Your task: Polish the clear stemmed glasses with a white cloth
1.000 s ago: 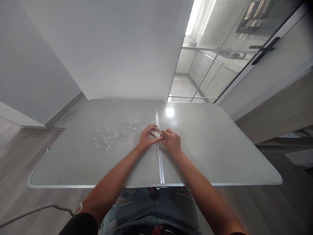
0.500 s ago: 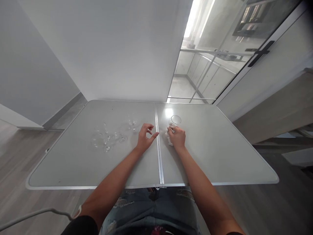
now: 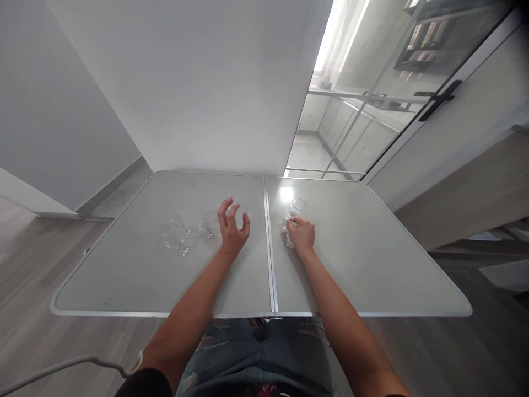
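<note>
Right hand (image 3: 301,234) in action on the right half of the worktop, fingers pinched in on the lower part of a clear, round-bowled drinking glass (image 3: 298,207)! The bowl juts out beyond the knuckles, its rim a thin, bright ring. Tucked against the same hand's inner side is a crumpled white piece of tissue or cloth (image 3: 288,239); whether the fingers grip that too, I can't tell.

Over on the left half, the left hand (image 3: 233,234) is wide, fingers curved, thumb well apart, nothing in its grasp. Just left of it, a cluster of clear, stemmed glasses (image 3: 185,232), outlines faint and overlapping. Between the two hands runs a silvery metal seam (image 3: 271,270), splitting the pale grey, metal-edged worktop (image 3: 351,270).
</note>
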{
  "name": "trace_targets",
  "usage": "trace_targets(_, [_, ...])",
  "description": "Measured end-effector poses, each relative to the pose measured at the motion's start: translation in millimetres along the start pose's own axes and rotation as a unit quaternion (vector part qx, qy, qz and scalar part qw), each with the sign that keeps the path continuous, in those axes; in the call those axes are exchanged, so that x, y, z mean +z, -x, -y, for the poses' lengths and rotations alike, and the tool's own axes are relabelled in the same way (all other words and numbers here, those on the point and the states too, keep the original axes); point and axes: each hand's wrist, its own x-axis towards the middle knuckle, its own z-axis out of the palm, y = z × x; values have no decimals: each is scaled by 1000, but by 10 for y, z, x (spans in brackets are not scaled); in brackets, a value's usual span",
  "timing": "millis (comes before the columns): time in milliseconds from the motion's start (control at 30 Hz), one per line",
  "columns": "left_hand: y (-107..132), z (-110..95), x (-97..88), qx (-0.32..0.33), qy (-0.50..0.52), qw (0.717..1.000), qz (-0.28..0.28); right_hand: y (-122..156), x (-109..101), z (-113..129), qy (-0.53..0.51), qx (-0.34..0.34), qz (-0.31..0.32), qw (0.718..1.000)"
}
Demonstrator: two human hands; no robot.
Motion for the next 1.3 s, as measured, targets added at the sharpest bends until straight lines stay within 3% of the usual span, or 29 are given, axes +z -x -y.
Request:
trace_targets(267, [-97, -15, -4, -45, -5, 999, 14, -5, -2, 17, 10, -7, 3, 1000])
trace_targets(467, [-83, -16, 19, -42, 4, 999, 18, -3, -20, 22, 18, -14, 14, 1000])
trace_targets(733, [-79, 6, 42, -104, -24, 994, 34, 1, -25, 32, 13, -8, 16, 1000])
trace_targets(967, [-52, 63, 59, -120, -33, 992, 36, -4, -10, 18, 19, -13, 8, 1000])
trace_targets(1300, [98, 272, 170, -242, 30, 970, 14, -3, -30, 27, 10, -12, 10, 1000])
